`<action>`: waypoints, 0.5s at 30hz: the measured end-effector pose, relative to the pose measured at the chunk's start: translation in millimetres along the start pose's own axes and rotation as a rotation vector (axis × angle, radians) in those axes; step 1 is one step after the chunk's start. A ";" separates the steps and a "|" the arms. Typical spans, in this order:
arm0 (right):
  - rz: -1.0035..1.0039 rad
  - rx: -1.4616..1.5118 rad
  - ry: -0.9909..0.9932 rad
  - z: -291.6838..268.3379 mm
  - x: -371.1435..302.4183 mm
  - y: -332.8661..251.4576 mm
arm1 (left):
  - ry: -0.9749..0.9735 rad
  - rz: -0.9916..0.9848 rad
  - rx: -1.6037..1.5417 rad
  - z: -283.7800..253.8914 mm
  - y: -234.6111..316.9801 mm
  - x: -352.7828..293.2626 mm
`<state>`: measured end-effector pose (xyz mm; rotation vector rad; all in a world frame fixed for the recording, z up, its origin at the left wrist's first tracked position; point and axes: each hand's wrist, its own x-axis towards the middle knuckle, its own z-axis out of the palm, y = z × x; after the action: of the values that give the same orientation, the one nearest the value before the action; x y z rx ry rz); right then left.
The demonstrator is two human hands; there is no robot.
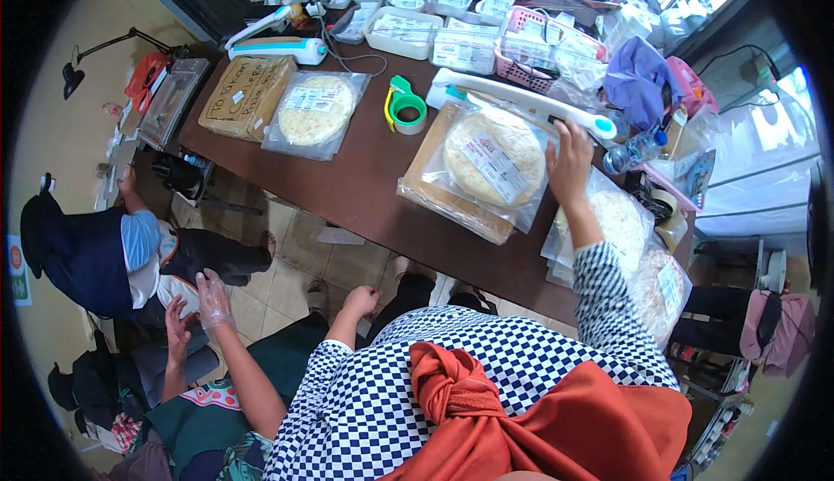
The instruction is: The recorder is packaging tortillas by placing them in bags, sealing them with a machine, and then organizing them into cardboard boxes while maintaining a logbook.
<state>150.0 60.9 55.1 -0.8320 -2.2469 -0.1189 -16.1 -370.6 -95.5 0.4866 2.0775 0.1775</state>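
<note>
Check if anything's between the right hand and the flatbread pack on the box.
Nothing visible. The right hand is by the right edge of the flatbread pack; the long white device lies along its far side, not between.

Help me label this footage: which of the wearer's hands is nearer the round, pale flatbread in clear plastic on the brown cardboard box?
Right. The right hand is just right of the flatbread; the left hand is farther, lower left, off the brown table's near edge.
</note>
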 end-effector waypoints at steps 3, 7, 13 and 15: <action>1.041 0.352 -0.680 33.1 -73.1 37.3 | -0.062 -0.004 0.031 12.1 9.1 -10.6; 1.106 0.855 -0.985 13.0 -70.1 7.5 | -0.096 -0.137 -0.346 38.0 -27.9 -13.9; 0.992 1.351 -0.496 -20.4 -41.5 -6.2 | -0.048 0.052 -0.807 10.0 64.7 -32.2; 0.928 1.432 -0.516 -61.6 -8.6 -44.3 | -0.265 0.226 -1.029 1.6 94.4 -32.1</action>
<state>165.2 2.1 101.3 -0.9250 -1.4365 2.0024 25.5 -298.0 -41.4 0.0847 1.4129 1.1684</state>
